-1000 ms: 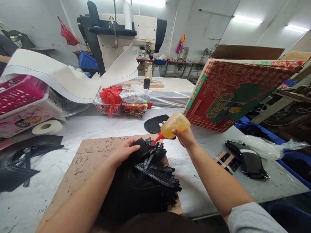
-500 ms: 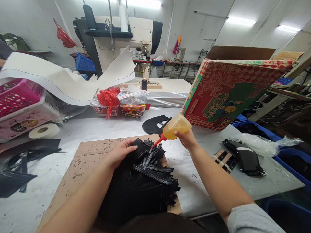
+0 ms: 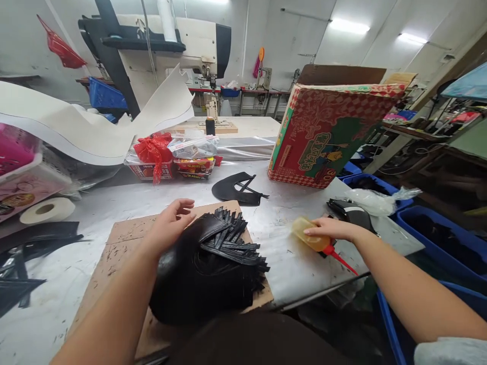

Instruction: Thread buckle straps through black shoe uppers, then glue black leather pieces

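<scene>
A stack of black leather pieces [image 3: 198, 279] with many strap ends fanned out on its right side lies on a brown cardboard sheet [image 3: 125, 233]. Just above the stack's upper left edge is my left hand [image 3: 173, 223], fingers apart and curved, holding nothing. Over the table to the right, my right hand [image 3: 327, 228] grips a yellow squeeze bottle [image 3: 310, 235], whose red nozzle points down to the right. Beyond the cardboard, a separate black strapped piece [image 3: 232, 188] rests on the silver table surface.
A red and green carton [image 3: 331, 137] stands at the back right. Snack boxes [image 3: 194, 167] sit at the back, before a sewing machine [image 3: 171, 45]. A white roll [image 3: 47, 210] and more black pieces [image 3: 23, 268] are at left; blue bins [image 3: 445, 243] stand right.
My left hand has let go of the top leather piece and lifted. My right hand has carried the bottle right, away from the straps, its nozzle now turned away. The view has shifted right.
</scene>
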A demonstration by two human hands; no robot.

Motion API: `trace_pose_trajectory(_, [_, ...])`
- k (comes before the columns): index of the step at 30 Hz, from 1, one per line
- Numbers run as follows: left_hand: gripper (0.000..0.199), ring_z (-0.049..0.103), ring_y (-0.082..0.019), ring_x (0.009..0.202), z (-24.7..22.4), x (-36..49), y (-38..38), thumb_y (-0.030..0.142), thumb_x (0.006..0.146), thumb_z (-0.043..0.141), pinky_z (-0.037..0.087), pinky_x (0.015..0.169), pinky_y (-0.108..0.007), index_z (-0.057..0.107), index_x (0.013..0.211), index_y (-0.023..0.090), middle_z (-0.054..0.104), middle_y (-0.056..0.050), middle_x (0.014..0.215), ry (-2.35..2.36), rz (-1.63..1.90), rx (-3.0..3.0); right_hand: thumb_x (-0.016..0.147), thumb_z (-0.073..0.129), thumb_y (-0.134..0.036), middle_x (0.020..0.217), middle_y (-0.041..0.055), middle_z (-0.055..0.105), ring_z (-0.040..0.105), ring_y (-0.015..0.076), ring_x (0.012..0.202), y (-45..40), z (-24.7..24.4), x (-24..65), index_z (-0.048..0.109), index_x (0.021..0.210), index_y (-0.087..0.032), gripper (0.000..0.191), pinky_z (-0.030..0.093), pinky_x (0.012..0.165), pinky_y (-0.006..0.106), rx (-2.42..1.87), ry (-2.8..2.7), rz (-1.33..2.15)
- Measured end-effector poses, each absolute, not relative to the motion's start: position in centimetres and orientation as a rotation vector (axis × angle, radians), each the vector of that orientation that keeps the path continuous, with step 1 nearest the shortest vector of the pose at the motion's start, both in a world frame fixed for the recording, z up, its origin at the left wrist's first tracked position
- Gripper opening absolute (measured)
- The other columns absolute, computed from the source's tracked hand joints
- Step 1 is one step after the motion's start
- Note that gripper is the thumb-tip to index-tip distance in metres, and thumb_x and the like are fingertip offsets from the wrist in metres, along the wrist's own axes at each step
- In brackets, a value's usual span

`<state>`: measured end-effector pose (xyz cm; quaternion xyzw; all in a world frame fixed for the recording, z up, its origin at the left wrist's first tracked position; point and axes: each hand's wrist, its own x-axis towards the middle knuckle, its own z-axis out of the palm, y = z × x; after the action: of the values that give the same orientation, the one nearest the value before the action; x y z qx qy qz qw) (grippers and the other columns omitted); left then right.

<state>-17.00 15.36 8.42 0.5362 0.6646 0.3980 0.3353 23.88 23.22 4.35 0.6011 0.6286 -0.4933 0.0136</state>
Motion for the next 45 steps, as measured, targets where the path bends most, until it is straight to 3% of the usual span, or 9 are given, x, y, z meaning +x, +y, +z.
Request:
trace_pose_trajectory(5, [0.023,0.058,-0.026,0.082,9.6,-14.2,10.3,0.042,0.069,0.062,0.041,0.072,-0.035,0.064,0.082,0.024,0.066,-0.003,0.085,1.659,0.472,1.861,0.059,0.071,-0.051,0.086,0.0141,0.064,0.060,0.0306,0.081,20.4,4.0,25.6,0.064,0.083,-0.016,0.043,0.048,0.059,0.034,2.128,2.223,-0.869])
trace_pose_trajectory(8, [0.022,0.057,-0.028,0.091,8.7,-11.7,7.8,0.034,0.069,0.066,0.039,0.080,-0.037,0.064,0.088,0.024,0.066,-0.004,0.093,1.620,0.253,2.093,0.069,0.066,-0.047,0.095,0.0125,0.062,0.059,0.0287,0.088,17.3,4.6,21.9,0.061,0.097,-0.018,0.041,0.048,0.071,0.037,2.218,2.685,-0.567])
trace_pose_trajectory(11, [0.023,0.054,-0.027,0.097,7.7,-10.5,6.9,0.029,0.076,0.061,0.038,0.083,-0.039,0.061,0.098,0.020,0.064,-0.006,0.100,1.685,0.197,2.196,0.078,0.062,-0.040,0.076,0.0025,0.062,0.058,0.0171,0.064,14.0,4.4,16.1,0.058,0.106,-0.021,0.034,0.047,0.061,0.029,1.661,3.083,-1.106])
trace_pose_trajectory(14, [0.024,0.052,-0.027,0.098,7.2,-10.3,6.9,0.028,0.079,0.060,0.038,0.083,-0.039,0.060,0.101,0.019,0.063,-0.006,0.103,1.705,0.152,2.224,0.082,0.059,-0.029,0.077,0.0029,0.063,0.056,0.0155,0.064,12.4,3.9,11.7,0.062,0.097,-0.021,0.017,0.046,0.062,0.027,1.302,3.389,-1.145])
trace_pose_trajectory(18, [0.020,0.051,-0.025,0.095,6.7,-10.3,7.0,0.022,0.078,0.060,0.036,0.080,-0.038,0.059,0.097,0.020,0.062,-0.005,0.099,1.744,0.162,2.216,0.083,0.053,-0.018,0.072,0.0031,0.062,0.055,0.0148,0.063,12.9,4.0,9.9,0.062,0.078,-0.019,0.011,0.043,0.057,0.026,1.380,3.526,-1.236])
trace_pose_trajectory(26, [0.011,0.050,-0.020,0.087,6.1,-10.2,7.1,0.010,0.073,0.054,0.033,0.080,-0.035,0.052,0.075,0.020,0.059,0.000,0.084,1.732,0.311,2.053,0.075,0.059,-0.012,0.069,0.0008,0.061,0.054,0.0132,0.059,13.6,3.6,9.9,0.062,0.072,-0.020,0.008,0.043,0.054,0.024,1.560,3.347,-1.434])
trace_pose_trajectory(33, [0.010,0.052,-0.021,0.083,7.4,-10.4,7.8,0.023,0.081,0.047,0.033,0.080,-0.035,0.051,0.073,0.021,0.060,0.000,0.079,1.708,0.326,1.882,0.070,0.063,-0.009,0.065,-0.0016,0.055,0.050,0.0124,0.058,13.0,2.7,10.4,0.059,0.065,-0.020,0.013,0.039,0.053,0.024,1.544,3.219,-1.364])
trace_pose_trajectory(41, [0.009,0.053,-0.022,0.081,7.0,-9.4,8.1,0.019,0.080,0.048,0.035,0.074,-0.035,0.053,0.073,0.020,0.062,-0.003,0.078,1.789,0.259,2.121,0.071,0.061,-0.006,0.075,0.0003,0.054,0.053,0.0143,0.069,12.1,1.8,10.8,0.061,0.072,-0.021,0.014,0.042,0.061,0.025,1.484,3.222,-1.413])
trace_pose_trajectory(45, [0.009,0.055,-0.023,0.082,7.3,-11.4,8.5,0.028,0.078,0.050,0.040,0.073,-0.035,0.054,0.075,0.020,0.062,-0.004,0.081,1.935,0.382,2.101,0.071,0.060,-0.004,0.076,0.0003,0.054,0.053,0.0145,0.071,11.9,1.7,10.8,0.059,0.074,-0.021,0.017,0.043,0.061,0.025,1.459,3.286,-1.326])
